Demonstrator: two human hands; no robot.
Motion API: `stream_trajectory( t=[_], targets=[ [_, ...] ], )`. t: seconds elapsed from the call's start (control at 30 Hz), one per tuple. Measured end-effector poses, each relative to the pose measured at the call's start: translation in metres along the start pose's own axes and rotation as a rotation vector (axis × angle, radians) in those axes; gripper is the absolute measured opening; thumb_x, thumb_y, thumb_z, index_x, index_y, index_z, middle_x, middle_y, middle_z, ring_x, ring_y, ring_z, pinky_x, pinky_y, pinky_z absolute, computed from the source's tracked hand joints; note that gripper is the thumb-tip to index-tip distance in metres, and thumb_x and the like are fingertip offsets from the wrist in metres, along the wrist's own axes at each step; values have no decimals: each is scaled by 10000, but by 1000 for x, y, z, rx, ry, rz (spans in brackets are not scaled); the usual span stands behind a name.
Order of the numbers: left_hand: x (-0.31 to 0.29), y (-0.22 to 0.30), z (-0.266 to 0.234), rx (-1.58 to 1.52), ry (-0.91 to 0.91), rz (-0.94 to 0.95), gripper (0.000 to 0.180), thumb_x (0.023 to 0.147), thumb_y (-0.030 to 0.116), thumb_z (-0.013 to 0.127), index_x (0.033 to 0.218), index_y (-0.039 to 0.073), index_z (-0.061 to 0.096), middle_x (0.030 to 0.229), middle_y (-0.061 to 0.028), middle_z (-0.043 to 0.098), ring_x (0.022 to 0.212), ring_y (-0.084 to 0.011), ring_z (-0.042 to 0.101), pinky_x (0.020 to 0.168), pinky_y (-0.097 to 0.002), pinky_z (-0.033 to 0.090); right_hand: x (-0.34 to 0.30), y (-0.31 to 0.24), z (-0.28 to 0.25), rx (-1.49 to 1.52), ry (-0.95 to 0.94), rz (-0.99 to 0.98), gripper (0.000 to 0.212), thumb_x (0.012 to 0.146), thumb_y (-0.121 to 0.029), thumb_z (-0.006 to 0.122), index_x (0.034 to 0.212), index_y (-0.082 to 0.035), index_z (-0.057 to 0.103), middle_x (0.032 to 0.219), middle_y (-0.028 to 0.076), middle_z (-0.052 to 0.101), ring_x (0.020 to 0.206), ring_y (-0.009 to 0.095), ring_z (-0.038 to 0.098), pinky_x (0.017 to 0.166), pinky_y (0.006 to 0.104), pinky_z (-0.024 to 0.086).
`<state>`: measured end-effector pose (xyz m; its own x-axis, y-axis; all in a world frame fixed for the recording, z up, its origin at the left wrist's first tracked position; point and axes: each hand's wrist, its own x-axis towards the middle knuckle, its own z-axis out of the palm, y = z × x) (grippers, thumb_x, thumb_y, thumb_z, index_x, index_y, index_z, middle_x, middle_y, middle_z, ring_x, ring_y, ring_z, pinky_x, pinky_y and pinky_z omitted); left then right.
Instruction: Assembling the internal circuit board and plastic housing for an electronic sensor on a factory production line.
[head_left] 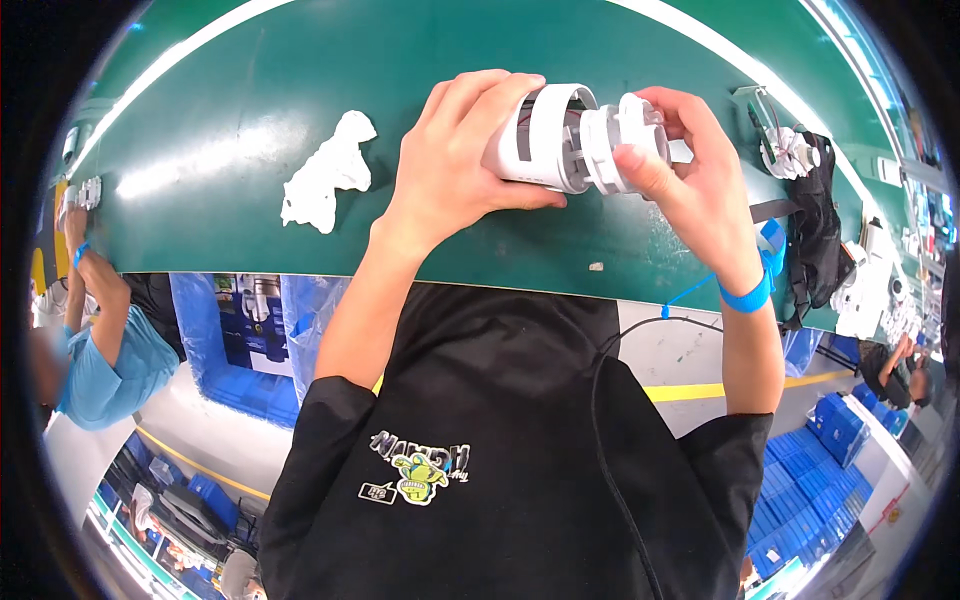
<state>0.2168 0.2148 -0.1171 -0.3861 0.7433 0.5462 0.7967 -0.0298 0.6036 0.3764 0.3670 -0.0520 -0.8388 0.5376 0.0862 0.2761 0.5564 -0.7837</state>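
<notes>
White housing, insert at its mouth.

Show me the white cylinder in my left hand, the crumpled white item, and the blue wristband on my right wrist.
White cylinder (549, 135), head view: its side, near the open end.
Crumpled white item (326, 183), head view: its middle.
Blue wristband (748, 299), head view: its broad strap.

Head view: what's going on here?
A person holds a white cylindrical housing in the left hand and a white-and-grey part in the right hand, lined up at the housing's open end. The part isn't fully inside; whether they touch is unclear. Both are held over a green table, where a crumpled white cloth or bag lies to the left.
</notes>
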Motion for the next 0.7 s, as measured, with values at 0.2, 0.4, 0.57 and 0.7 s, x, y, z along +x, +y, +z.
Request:
stream_trajectory(
  t=[0.2,0.4,0.57,0.7],
  targets=[
    [-1,3,0,-41,-17,-41,842,417,260,911,1175,84,591,1152,-99,591,1041,-297,575,873,-382,489,12,-9,2,322,-93,505,627,758,-413,756,1062,91,539,953,172,568,893,215,571,754,325,476],
    [0,0,4,5,48,-36,818,422,341,890,1168,179,595,1092,-20,580,971,-262,576,770,-367,531,-8,2,28,-82,160,-131,589,772,-343,737,1085,81,473,1008,178,482,869,274,541,762,354,462],
    [-4,6,10,28,105,-33,819,407,327,886,1159,179,598,1086,-16,580,966,-265,573,771,-367,529,-9,-2,34,155,113,160,433,893,-282,598,1089,85,480,985,185,504,844,289,534,770,380,448],
    [-7,4,15,38,157,28,788,414,323,877,1136,173,600,1075,-27,575,968,-275,563,790,-375,521,-3,-1,34,-26,47,39,450,888,-302,609,1085,82,481,990,195,503,838,305,534,758,387,447]
  ],
)
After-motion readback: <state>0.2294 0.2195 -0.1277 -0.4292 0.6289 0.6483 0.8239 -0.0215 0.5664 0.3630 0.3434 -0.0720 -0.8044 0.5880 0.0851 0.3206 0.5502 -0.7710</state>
